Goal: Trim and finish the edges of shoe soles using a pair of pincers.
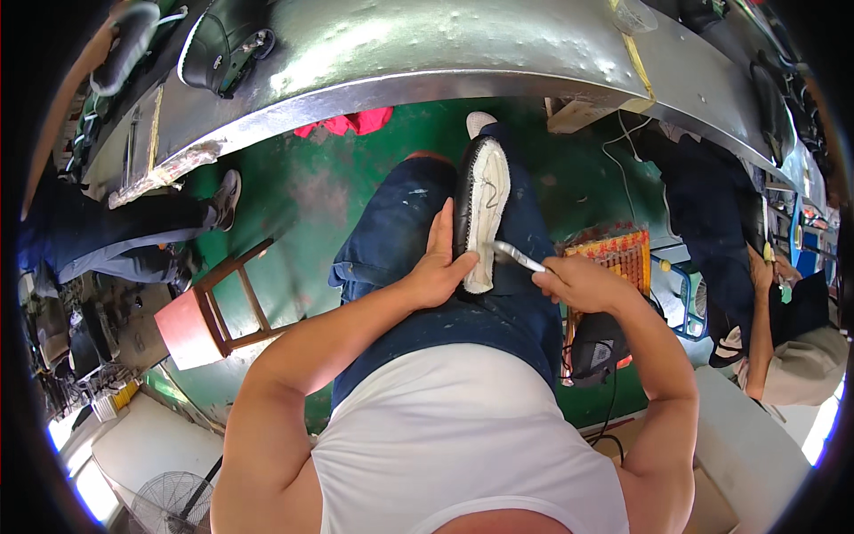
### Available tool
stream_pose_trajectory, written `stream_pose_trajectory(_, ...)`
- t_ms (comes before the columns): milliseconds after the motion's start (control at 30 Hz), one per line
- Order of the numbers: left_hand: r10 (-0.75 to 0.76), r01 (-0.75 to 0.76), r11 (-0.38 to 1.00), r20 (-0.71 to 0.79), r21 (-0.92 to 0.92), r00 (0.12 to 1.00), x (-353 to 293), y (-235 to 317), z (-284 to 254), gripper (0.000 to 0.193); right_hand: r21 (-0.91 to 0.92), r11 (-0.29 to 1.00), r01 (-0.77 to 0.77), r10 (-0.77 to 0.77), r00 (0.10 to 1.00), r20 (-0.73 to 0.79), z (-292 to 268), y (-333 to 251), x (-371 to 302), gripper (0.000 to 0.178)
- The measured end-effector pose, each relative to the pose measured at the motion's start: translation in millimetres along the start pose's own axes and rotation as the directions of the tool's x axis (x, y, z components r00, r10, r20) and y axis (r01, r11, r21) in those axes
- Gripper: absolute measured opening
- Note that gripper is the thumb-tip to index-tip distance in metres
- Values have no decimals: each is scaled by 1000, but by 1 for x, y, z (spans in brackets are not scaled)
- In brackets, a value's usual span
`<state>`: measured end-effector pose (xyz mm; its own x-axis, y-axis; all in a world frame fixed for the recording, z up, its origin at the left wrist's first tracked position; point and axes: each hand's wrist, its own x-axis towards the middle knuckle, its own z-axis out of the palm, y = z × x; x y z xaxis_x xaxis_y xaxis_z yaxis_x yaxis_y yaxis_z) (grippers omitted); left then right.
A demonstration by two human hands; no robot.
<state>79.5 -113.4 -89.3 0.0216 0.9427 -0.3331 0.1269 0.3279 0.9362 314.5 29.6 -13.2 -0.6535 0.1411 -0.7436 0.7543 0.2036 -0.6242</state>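
A black shoe [485, 209] lies across my lap with its pale underside up and its toe pointing away from me. Stitching runs along the edge of that underside, and a dark loose cord or thread curls on it. My left hand [436, 269] grips the shoe near its heel end, thumb on the underside and fingers along the black side. In my right hand [583, 283] is a silver metal hand tool with a curved head [519, 256]. The tool's head is at the underside's right edge, close to my left thumb; whether it touches is hard to tell.
A metal-topped bench [400, 53] spans the far side, with another black shoe [227, 44] on it. A wooden stool [200, 325] is at left. A co-worker's legs [133, 227] show there; another person's hands [772, 267] work at right, beyond an orange woven seat [614, 254].
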Motion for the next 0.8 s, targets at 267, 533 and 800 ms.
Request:
stream_pose_trajectory(267, -24, 24, 997, -6, 73, 1000, 5, -7, -9, 101, -240, 964, 111, -205, 887, -414, 24, -20, 27, 36)
stream_pose_trajectory(533, -209, 131, 900, -147, -415, 967, 48, 32, -35, 53, 97, 974, 207, -104, 781, -616, -1, -3, 11, 37)
stream_pose_trajectory(800, 97, -20, 238, 3, -971, 995, 30, 147, -89, 78, -237, 949, 207, -307, 443, -843, -77, -45, 3, 34)
